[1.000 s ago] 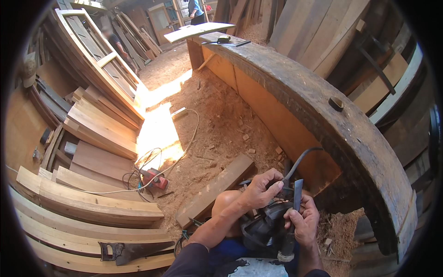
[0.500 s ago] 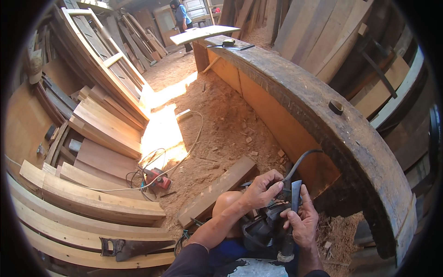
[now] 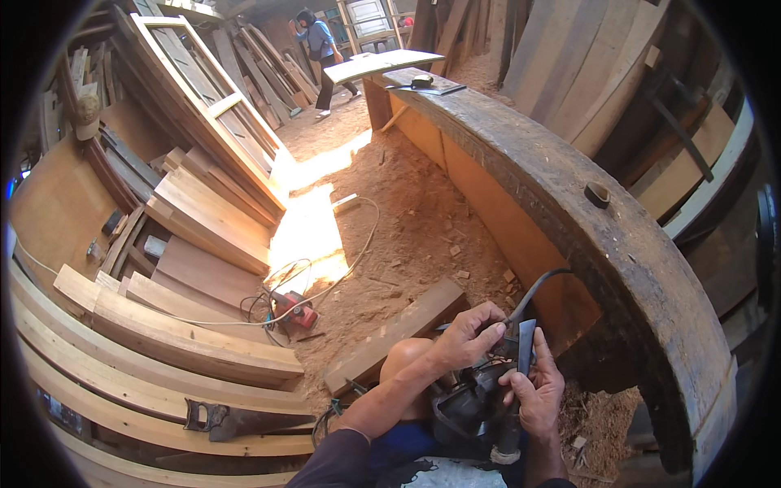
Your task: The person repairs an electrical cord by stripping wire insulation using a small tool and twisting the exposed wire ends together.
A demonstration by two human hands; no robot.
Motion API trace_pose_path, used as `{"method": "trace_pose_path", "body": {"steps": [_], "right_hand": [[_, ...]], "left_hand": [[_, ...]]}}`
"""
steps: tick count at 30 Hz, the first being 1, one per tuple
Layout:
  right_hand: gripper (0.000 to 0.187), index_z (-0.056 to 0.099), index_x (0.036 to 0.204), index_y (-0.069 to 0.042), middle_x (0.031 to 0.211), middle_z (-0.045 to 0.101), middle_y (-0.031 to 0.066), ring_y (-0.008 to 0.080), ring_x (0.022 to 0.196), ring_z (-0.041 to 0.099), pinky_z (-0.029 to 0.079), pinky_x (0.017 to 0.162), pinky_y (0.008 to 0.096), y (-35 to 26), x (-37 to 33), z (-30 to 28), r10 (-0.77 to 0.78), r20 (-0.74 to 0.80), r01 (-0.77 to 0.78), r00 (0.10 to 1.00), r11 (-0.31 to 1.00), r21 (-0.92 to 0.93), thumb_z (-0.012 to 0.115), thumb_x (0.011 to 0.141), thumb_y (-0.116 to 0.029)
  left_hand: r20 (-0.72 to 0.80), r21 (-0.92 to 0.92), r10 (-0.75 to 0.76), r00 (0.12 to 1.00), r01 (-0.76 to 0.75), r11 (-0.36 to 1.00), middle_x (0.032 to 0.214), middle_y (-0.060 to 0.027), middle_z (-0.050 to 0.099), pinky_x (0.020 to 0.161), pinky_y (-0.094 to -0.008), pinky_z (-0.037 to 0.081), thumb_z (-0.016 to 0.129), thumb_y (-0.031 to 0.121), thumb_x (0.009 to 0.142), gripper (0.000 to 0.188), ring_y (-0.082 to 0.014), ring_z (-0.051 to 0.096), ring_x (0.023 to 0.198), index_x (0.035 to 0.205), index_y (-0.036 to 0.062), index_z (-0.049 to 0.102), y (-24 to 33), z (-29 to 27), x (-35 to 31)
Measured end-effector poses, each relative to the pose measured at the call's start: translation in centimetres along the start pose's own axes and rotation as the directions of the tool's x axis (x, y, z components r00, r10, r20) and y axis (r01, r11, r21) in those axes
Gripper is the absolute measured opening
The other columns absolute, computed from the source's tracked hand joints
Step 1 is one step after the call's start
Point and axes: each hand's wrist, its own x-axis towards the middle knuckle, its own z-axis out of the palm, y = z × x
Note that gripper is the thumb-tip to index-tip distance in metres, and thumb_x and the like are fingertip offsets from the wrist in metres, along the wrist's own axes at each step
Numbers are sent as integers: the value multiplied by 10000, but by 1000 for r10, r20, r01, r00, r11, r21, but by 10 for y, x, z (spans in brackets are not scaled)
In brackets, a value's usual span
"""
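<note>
My right hand is closed around a chisel, its flat grey blade pointing up and away from me. The index finger lies along the blade. Just left of the blade, my left hand has thumb and forefinger pinched together; whatever is between them is too small or hidden to name. A black power tool rests in my lap below both hands, partly covered by them. From beside the left fingers a dark cable arcs toward the bench.
A long, worn wooden bench runs along the right. A handsaw lies on stacked timber at the left, near a red power tool with its cord. A timber block lies on the sawdust-covered floor. Another person walks at the back.
The whole scene has shifted slightly right in the picture. The person at the back has moved left, out from behind the pale board. My hands keep nearly the same pose.
</note>
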Motion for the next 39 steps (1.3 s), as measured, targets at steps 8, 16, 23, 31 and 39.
{"method": "trace_pose_path", "body": {"steps": [8, 16, 23, 31, 39], "right_hand": [[765, 207, 1604, 36, 914, 723, 139, 78, 647, 622, 523, 575, 207, -3, -2, 2, 14, 12, -14, 1000, 1000, -21, 609, 954, -2], [673, 230, 1604, 28, 946, 685, 107, 69, 691, 603, 518, 600, 203, -13, -5, -3, 52, 43, -52, 998, 999, -3, 501, 991, -22], [677, 185, 1630, -23, 976, 662, 74, 57, 686, 564, 498, 639, 200, -13, 4, 10, 149, 172, -149, 974, 989, -13, 470, 1016, -20], [626, 289, 1595, 2, 905, 702, 92, 62, 627, 586, 511, 584, 195, -15, 4, 10, 99, 107, -106, 989, 993, 58, 492, 1003, -7], [686, 273, 1581, 53, 931, 711, 125, 75, 631, 611, 522, 551, 204, -6, 3, 19, 80, 168, -87, 983, 996, 33, 574, 966, 5]], "left_hand": [[4, 29, 67, 998, -67, 997, 858, 17, 586, 696, -248, 459, 586, 122, 1031, 109, -52, 513, 789, 1063, 19, 600, -7, -2, 2], [-19, -60, 34, 999, -35, 998, 856, 19, 592, 698, -231, 462, 564, 102, 1037, 85, -43, 522, 785, 1067, 29, 596, -2, 5, 5], [-138, -66, 46, 989, -56, 996, 876, 23, 605, 696, -203, 467, 543, 72, 1041, 75, -33, 538, 787, 1083, 31, 589, -9, -5, -1], [-80, -125, 23, 997, -33, 992, 901, 41, 591, 694, -203, 464, 552, 78, 1043, 87, -13, 523, 795, 1111, 45, 596, -7, 6, 5], [-46, -122, 93, 995, -98, 988, 980, 17, 601, 758, -218, 503, 538, 93, 1057, 138, -26, 567, 861, 1174, 27, 571, -19, -8, -8]]}}
